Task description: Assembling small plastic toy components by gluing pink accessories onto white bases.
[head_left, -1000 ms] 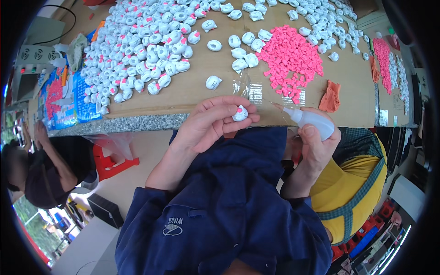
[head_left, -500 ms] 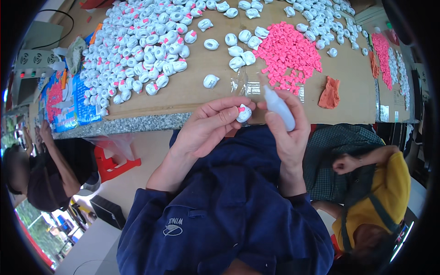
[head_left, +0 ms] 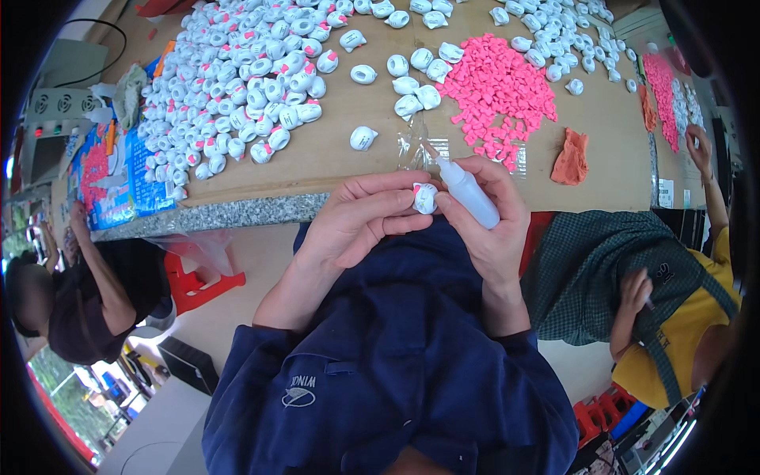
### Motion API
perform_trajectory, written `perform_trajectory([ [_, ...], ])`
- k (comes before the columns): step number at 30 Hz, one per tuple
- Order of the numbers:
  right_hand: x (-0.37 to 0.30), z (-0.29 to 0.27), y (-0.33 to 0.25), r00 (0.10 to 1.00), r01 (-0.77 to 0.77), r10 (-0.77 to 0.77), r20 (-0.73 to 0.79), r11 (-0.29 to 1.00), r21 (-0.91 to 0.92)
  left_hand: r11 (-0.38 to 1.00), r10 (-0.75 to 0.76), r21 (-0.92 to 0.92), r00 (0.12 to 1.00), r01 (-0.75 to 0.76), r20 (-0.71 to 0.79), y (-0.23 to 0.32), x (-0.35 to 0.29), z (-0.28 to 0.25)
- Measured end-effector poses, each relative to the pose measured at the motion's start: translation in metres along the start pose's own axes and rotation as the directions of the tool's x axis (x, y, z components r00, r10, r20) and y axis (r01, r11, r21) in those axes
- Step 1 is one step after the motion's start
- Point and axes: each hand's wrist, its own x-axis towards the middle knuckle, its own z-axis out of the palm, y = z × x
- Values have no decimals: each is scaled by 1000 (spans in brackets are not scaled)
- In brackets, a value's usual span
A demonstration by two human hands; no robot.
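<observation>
Between the thumb and fingers of my left hand (head_left: 352, 218) is a small white cat-head piece (head_left: 426, 199) with a pink bit at its upper left edge. My right hand (head_left: 499, 218) grips a whitish squeeze bottle (head_left: 473, 196) whose thin nozzle points up and left, above the piece. The right thumb and a fingertip come up against the piece's right side. Both hands are just past the near edge of the table. A lone white piece (head_left: 363, 138) lies beyond my left hand, and a heap of small pink bits (head_left: 499, 91) lies beyond my right.
A big pile of white pieces (head_left: 229, 95), many with pink bits, covers the table's left; more white pieces (head_left: 546, 36) lie far right. An orange cloth (head_left: 571, 157) rests right. Co-workers sit at both sides: a dark-clothed person (head_left: 87, 301) left, a yellow-sleeved person (head_left: 673, 317) right.
My right hand and the bottle have shifted slightly left, bringing the thumb to the white piece, which has turned in my left fingers. The yellow-sleeved person has reached an arm toward the table.
</observation>
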Motion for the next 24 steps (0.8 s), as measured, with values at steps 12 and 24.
perform_trajectory([
  [12,1,1,-1,1000,6,-6,2,1000,0,995,79,62,997,-78,-21,0,-2,4],
  [24,2,0,4,999,34,-33,16,999,-16,973,146,187,989,-137,-35,0,-2,7],
])
